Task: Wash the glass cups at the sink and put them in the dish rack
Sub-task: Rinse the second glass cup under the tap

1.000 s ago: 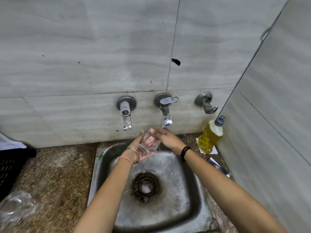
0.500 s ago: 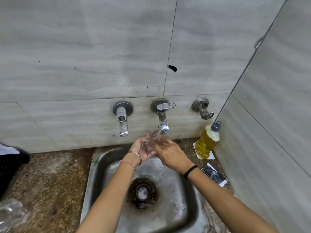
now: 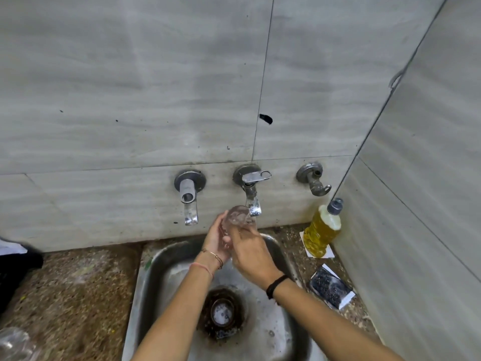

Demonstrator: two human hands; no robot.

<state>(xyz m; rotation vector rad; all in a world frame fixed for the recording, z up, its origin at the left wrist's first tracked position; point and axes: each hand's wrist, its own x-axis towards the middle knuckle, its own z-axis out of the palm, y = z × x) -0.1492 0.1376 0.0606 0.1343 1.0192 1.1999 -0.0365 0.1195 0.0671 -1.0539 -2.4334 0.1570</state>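
A clear glass cup (image 3: 237, 218) is held over the steel sink (image 3: 153, 272), its rim just under the spout of the middle tap (image 3: 252, 201). My left hand (image 3: 215, 238) cups it from the left side, fingers curled round it. My right hand (image 3: 251, 252) covers its lower right side and grips it too. Much of the glass is hidden behind both hands. Another clear glass (image 3: 13, 343) lies blurred on the counter at the bottom left corner.
A left tap (image 3: 188, 201) and a small valve (image 3: 313, 179) sit on the tiled wall. A bottle of yellow liquid (image 3: 322, 230) and a dark sachet (image 3: 330, 289) lie right of the sink. A black crate edge (image 3: 15, 272) shows at far left. The drain (image 3: 222, 312) is mid-sink.
Both hands have lifted the glass higher and closer to the middle tap's spout. My right hand has slid from the rim to the lower side of the glass.
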